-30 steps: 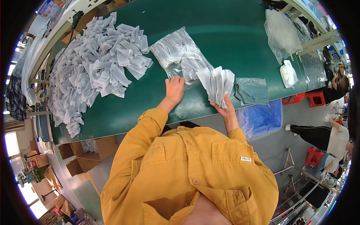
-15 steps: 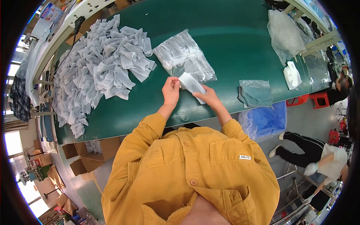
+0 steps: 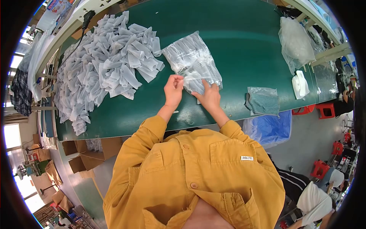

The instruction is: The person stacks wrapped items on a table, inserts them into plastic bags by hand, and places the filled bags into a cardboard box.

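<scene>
A clear plastic bag (image 3: 191,53) filled with small pale packets lies on the green table in front of me. My left hand (image 3: 174,91) is closed in a pinch at the near left corner of this bag, on its film. Across the near end of the bag my right hand (image 3: 209,97) rests with its fingers spread and thumb apart. A pale sliver shows just under the right thumb; whether it is a packet or bag film I cannot tell. To the left is a big heap of frosted grey-white packets (image 3: 110,61).
A bagged striped grey-green textile (image 3: 263,101) lies at the table's near right edge, above a blue-lined bin (image 3: 268,128). Further right are a white bundle (image 3: 300,84) and a clear plastic bag (image 3: 295,44). An open carton (image 3: 93,152) stands below left. A person (image 3: 314,202) is at lower right.
The pale packet stretched between both hands is no longer visible there. My right hand has moved up over the bag's near end, fingers spreading. My left hand now pinches the bag's film.
</scene>
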Available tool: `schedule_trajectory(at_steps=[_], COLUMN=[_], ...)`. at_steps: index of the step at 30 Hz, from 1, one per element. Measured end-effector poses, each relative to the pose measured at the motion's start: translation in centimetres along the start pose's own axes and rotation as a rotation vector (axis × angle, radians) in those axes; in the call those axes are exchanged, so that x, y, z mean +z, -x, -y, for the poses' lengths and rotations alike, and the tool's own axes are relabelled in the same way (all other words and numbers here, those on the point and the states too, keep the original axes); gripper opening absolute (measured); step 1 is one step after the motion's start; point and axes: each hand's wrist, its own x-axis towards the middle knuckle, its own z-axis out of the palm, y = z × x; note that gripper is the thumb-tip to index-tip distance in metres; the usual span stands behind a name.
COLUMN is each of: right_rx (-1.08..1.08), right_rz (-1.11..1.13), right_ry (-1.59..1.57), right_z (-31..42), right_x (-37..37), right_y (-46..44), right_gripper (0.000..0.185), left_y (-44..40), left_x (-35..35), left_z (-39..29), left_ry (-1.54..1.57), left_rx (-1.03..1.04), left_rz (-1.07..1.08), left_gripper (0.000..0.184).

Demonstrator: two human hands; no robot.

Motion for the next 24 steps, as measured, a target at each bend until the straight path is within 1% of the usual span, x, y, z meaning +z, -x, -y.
schedule_trajectory(at_steps=[2, 3, 5, 6, 9, 10, 13, 16, 19, 22, 24], right_rx=[-0.043, -0.061, 0.105, 0.192, 0.149, 0.068, 0.045, 0.301, -0.309, -0.226, -0.217], right_rz=[0.007, 0.01, 0.113, 0.164, 0.026, -0.018, -0.075, -0.159, -0.25, -0.189, -0.262], right_ry=[0.009, 0.012, -0.127, -0.196, -0.081, -0.071, -0.042, -0.546, 0.02, 0.062, 0.038], right_z=[0.3, 0.5, 0.7, 0.9, 1.9, 2.2, 2.9, 1.9, 0.3, 0.5, 0.6], right_x=[-0.5, -0.6, 0.0, 0.4, 2.7, 2.7, 4.2, 7.6, 6.6, 6.7, 7.9], right_y=[0.1, 0.2, -1.2, -1.8, -2.7, -2.5, -2.6, -4.0, -1.8, -0.6, -1.9], right_gripper=[0.074, 0.072, 0.067, 0.064, 0.065, 0.062, 0.063, 0.064, 0.067, 0.065, 0.063], left_y=[0.7, 0.9, 1.2, 1.3, 1.4, 1.3, 1.4, 1.4, 1.4, 1.4, 1.4], left_x=[0.6, 0.7, 1.0, 1.2, 1.3, 1.3, 1.3, 1.2, 0.8, 0.9, 1.4], left_z=[0.6, 0.0, -1.1, -1.3, -0.5, -0.4, 0.1, 0.5, 0.9, 1.1, 1.3], left_ry=[-0.182, -0.224, -0.307, -0.277, -0.349, -0.351, -0.373, -0.413, -0.403, -0.379, -0.372], left_rx=[0.053, 0.094, 0.174, 0.148, 0.178, 0.178, 0.167, 0.15, 0.124, 0.122, 0.147], left_rz=[0.037, 0.057, 0.104, 0.135, 0.212, 0.219, 0.25, 0.275, 0.279, 0.303, 0.322], left_gripper=[0.008, 0.008, 0.008, 0.009, 0.01, 0.01, 0.01, 0.011, 0.011, 0.011, 0.01])
